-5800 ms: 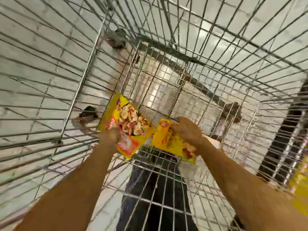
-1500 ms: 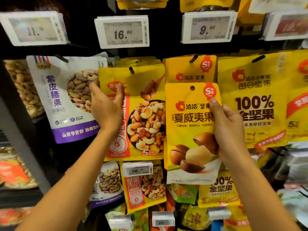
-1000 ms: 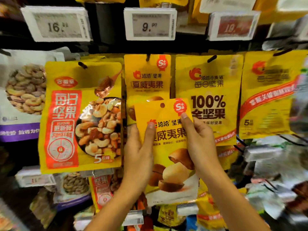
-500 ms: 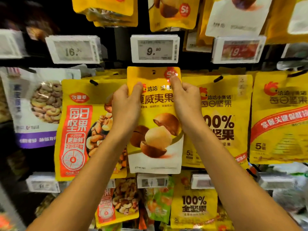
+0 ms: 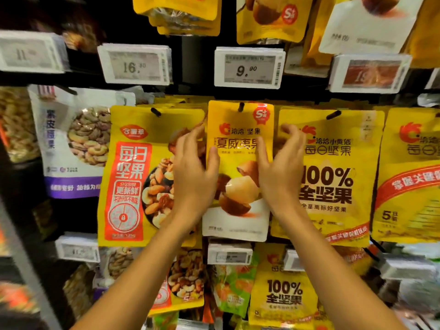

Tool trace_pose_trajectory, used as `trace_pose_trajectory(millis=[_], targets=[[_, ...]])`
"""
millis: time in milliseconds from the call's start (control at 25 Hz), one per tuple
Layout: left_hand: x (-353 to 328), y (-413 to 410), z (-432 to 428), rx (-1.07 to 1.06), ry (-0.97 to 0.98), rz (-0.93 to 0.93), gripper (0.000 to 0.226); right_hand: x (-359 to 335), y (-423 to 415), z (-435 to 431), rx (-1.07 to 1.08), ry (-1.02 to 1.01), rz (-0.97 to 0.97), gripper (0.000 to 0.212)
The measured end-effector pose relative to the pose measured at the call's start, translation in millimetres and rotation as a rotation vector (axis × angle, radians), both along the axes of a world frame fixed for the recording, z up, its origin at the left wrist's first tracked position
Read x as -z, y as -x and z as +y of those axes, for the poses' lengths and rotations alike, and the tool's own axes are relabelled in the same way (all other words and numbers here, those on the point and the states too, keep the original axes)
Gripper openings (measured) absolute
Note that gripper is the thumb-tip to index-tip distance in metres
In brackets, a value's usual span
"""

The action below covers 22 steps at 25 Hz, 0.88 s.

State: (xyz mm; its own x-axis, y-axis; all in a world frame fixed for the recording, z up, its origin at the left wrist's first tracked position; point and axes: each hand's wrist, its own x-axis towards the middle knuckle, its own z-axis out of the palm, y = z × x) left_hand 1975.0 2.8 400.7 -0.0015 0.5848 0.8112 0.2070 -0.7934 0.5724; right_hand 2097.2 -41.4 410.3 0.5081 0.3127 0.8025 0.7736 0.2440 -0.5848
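The left hand (image 5: pixel 193 179) and right hand (image 5: pixel 281 179) are bare. The left forearm (image 5: pixel 142 265) and right forearm (image 5: pixel 333 270) are slim and uncovered as far as they show.

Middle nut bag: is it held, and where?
Nothing grips it: nut bag hangs on a hook; left hand, right hand just thumb its side edges.
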Motion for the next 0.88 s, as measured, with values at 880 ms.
trace_pose_trajectory(millis=[880], targets=[[70.5,156.5,51.4,-0.13,0.002,0.058,0.035,43.5,170.6,46.8,-0.214,0.037,-0.541,0.034]])
